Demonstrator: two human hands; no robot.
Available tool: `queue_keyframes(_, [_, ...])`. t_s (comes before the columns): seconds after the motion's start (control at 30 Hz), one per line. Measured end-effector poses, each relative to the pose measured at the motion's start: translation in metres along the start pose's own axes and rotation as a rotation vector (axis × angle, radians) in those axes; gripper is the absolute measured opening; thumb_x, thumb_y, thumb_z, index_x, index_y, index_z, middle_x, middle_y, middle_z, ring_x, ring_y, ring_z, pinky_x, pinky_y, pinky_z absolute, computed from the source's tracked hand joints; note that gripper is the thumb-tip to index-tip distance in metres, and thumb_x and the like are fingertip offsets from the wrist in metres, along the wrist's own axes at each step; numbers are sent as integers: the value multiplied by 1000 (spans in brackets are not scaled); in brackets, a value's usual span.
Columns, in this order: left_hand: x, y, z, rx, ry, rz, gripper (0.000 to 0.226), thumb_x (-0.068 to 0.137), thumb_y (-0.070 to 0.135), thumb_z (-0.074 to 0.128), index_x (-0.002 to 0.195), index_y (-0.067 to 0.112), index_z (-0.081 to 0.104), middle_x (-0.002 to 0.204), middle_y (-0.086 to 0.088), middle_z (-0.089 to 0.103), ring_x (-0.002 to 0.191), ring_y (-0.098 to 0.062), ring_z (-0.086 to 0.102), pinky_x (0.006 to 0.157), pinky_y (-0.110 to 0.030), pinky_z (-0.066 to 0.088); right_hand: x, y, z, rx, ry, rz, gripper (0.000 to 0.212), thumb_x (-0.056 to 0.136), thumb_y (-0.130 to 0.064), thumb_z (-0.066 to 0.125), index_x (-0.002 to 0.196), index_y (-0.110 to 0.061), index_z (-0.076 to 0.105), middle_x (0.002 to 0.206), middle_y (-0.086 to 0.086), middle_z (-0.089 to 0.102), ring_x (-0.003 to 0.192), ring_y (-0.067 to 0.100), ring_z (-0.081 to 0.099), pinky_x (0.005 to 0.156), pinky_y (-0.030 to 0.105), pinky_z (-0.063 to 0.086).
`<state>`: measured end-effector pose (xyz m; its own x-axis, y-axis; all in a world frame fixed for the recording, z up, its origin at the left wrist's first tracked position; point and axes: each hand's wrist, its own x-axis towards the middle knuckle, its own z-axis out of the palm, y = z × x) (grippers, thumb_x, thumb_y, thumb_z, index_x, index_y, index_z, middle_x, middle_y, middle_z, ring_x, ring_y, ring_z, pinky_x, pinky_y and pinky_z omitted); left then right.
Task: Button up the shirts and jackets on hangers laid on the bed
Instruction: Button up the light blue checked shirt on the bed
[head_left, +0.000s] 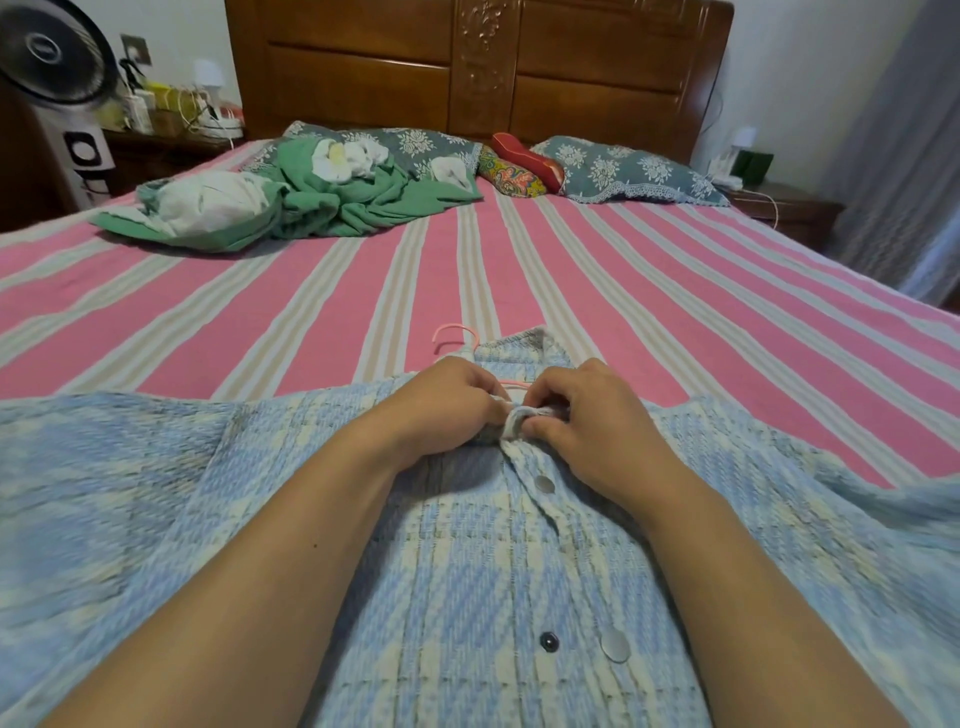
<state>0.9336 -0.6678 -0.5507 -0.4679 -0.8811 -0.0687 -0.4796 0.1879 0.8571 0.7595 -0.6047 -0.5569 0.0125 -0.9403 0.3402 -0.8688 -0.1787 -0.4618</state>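
Looking through the head view, I see my left hand (441, 410) and right hand (582, 415) pinching the jacket (467, 571) placket together. It lies lengthwise on the bed (363, 270), collar and pink hanger (457, 340) pointing beyond my grip toward the headboard (478, 67).

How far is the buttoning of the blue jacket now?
Done: the middle button looks closed. In hand: both hands, left and right, pinch the jacket edges near the collar. Left: the lower snap lies open beside its button.
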Motion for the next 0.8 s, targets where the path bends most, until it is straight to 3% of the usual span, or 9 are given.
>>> queue_keyframes(0.13, [-5,10,-5,131,-8,51,16,90,14,62,83,17,77,64,4,64,58,-13,54,57,-27,42,3,-6,-3,-128,-18,-44,24,90,-35,72,114,-32,70,93,-8,61,95,8,42,78,28,38])
queue_keyframes(0.23, [-6,13,-6,253,-35,94,11,91,28,64,85,24,72,50,15,55,44,-1,45,51,-23,34,4,-9,-8,-249,-43,-116,19,97,-34,64,110,-27,75,84,-6,65,97,17,38,82,35,42])
queue_keyframes(0.33, [-5,8,-4,330,-19,179,20,90,40,72,93,21,70,55,12,52,49,-3,43,51,-23,31,5,-8,-10,-322,-50,-132,17,98,-36,61,85,-30,70,76,-7,59,93,21,39,81,39,43])
queue_keyframes(0.43, [-3,5,-2,369,-9,228,30,90,38,76,107,14,70,68,8,53,58,-5,46,49,-16,33,7,-9,-6,-285,-62,-116,12,96,-33,66,101,-26,74,85,-4,66,102,19,43,81,32,41])
queue_keyframes(0.5, [-2,4,-2,369,-13,220,32,88,36,78,110,14,70,68,8,53,58,-5,46,50,-13,34,6,-10,-6,-164,-65,-58,20,92,-26,72,111,-27,70,96,-1,65,102,14,47,81,29,40])
queue_keyframes(0.6, [-1,3,-6,346,-34,174,31,83,33,83,108,19,71,66,11,51,54,-1,47,48,-11,33,3,-10,-11,-53,-74,-35,18,85,-23,78,95,-34,68,91,-4,57,90,12,53,77,30,43])
queue_keyframes(0.7, [1,1,-6,316,-51,146,26,81,32,85,100,22,70,61,16,50,50,5,48,47,-9,34,1,-12,-10,-68,-73,-58,15,84,-23,79,98,-26,72,83,-13,54,97,9,42,76,28,37])
queue_keyframes(0.8, [1,0,-2,274,-56,155,20,81,33,85,88,21,71,47,20,48,47,1,45,45,-11,32,2,-16,-3,-60,-60,-44,18,86,-24,77,99,-28,65,91,-8,51,98,9,43,77,29,41])
